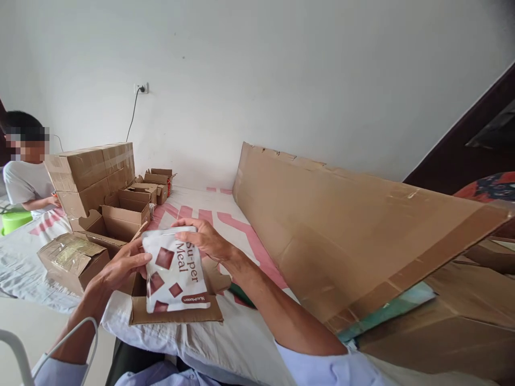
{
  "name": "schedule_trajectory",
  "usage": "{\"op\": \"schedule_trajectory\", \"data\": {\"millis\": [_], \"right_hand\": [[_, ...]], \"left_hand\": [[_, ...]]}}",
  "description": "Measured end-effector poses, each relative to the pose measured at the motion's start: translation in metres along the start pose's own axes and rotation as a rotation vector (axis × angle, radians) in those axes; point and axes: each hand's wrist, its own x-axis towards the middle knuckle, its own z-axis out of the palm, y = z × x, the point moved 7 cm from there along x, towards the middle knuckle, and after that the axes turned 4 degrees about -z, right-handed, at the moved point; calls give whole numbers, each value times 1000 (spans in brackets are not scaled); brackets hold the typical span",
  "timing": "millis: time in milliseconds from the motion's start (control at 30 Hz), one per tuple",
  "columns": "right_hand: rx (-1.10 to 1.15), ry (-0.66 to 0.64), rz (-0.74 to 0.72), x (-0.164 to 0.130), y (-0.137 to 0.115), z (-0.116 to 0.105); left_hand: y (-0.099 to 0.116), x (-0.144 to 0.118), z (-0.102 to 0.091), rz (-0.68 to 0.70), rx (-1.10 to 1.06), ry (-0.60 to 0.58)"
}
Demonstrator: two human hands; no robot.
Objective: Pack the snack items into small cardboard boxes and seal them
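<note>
White pouch (177, 276) printed with brown squares and the words "Su-per Meal", held between two hands at the near middle of the scene, above an open carton (177, 317). Its printed face is turned toward the wearer, the large lettering running sideways. The left hand (123, 264) is closed on the left edge, thumb on the front face; the right hand (207, 239) grips the far edge, thumb likewise in front and fingers over the back.

Handling, as judged from appearance: the pouch is probably light and pliable, with a smooth film that may slip under a loose fingertip. Its face lies fairly flat, though a soft body could sag or crease if held at one corner alone. The flat margins offer the best hold, with opposed edges sharing the load; hard pressure at the middle is better avoided. Its contents are hidden, so fragility cannot be told.

Surroundings: the carton's near flap lies folded outward below the pouch, on a white cloth (225, 351) with pink markings. To the left stand a taped carton (72, 257), open cartons (126, 212) in a row running far, and a stack of closed cartons (90, 171). At far left sits another person (26, 182) in a white top, beside a green object (16, 221). To the right, a large cardboard sheet (341, 236) leans at a slant.
</note>
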Motion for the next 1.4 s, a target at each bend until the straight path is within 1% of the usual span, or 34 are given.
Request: {"op": "schedule_trajectory", "data": {"millis": [67,167,267,300,367,433,500,600,700,733,800,900,1000,1233,1400], "right_hand": [[-14,-31,-19,14,-7,7],[138,-41,-56,19,-3,7],[300,-61,-42,4,20,6],[326,-84,-24,-3,30,9],[347,-126,-1,-16,48,19],[325,-92,7,-24,64,25],[278,1,11,-28,76,24],[198,141,20,-29,88,12],[109,256,13,-31,95,-4],[79,285,5,-32,97,-8],[29,323,-17,-33,101,-11],[4,345,-32,-32,106,-12],[23,336,-21,-30,111,-10],[23,333,-19,-27,114,-10],[38,337,-19,-23,115,-13]], "left_hand": [[2,5,1,-6,-3,60],[0,5,-8,50,-148,262],[-9,0,-19,132,-314,469],[-13,-2,-20,148,-361,516],[-21,-2,-20,162,-425,564],[-27,0,-17,152,-439,563],[-30,1,-18,125,-385,555],[-35,3,-25,34,-188,502],[-41,6,-28,-52,20,382],[-42,8,-29,-60,72,354],[-44,10,-30,-54,147,333],[-48,11,-30,-65,195,323],[-50,12,-30,-80,189,308],[-48,12,-33,-63,192,283],[-45,20,-38,-58,255,262]]}}
